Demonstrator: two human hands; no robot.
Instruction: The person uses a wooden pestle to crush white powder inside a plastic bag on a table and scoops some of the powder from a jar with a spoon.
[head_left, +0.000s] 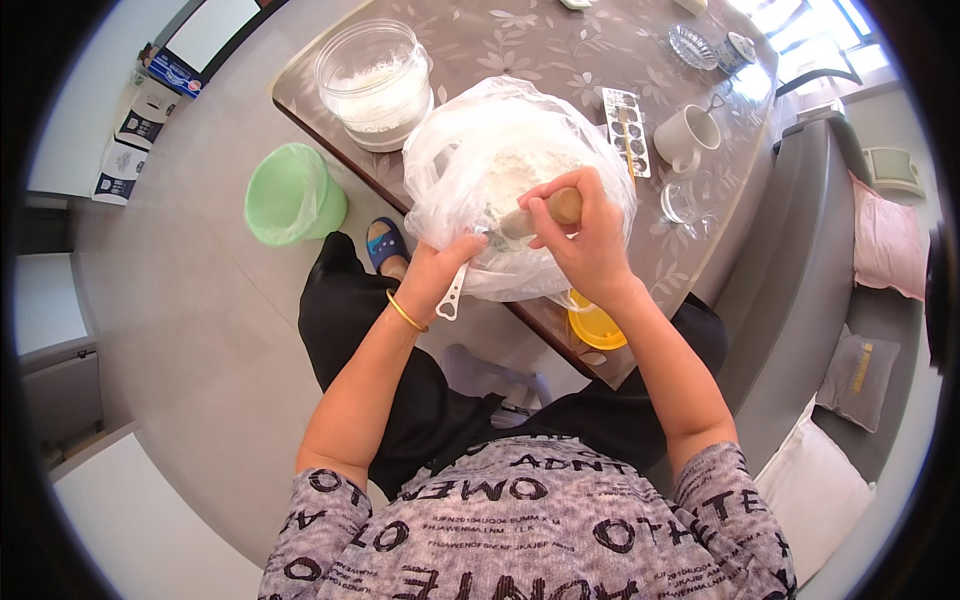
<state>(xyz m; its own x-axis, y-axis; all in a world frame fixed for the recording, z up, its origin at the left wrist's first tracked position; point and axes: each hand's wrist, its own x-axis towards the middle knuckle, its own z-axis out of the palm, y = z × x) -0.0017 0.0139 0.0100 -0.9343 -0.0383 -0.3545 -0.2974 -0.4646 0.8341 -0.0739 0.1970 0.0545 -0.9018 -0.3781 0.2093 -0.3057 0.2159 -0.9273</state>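
Note:
A clear plastic bag (442, 165) with white powder (525, 169) in it stands at the table's edge, wide at the mouth. My left hand (442, 266) is closed at the bag's near left side on a utensil with a white, heart-ended handle (450, 296); the utensil's other end is hard to make out. Over the powder, my right hand (581, 225) grips a short wooden rod (564, 205), tilted, its pale lower end close to my left thumb. Left of the bag, a clear round tub (375, 90) holds more white powder.
A white mug (686, 135), a glass cup (686, 199) and a blister-like tray (626, 131) lie right of the bag. A yellow lid (596, 322) sits at the near table edge. On the floor at left is a green bin (292, 195); a grey sofa (787, 225) stands at right.

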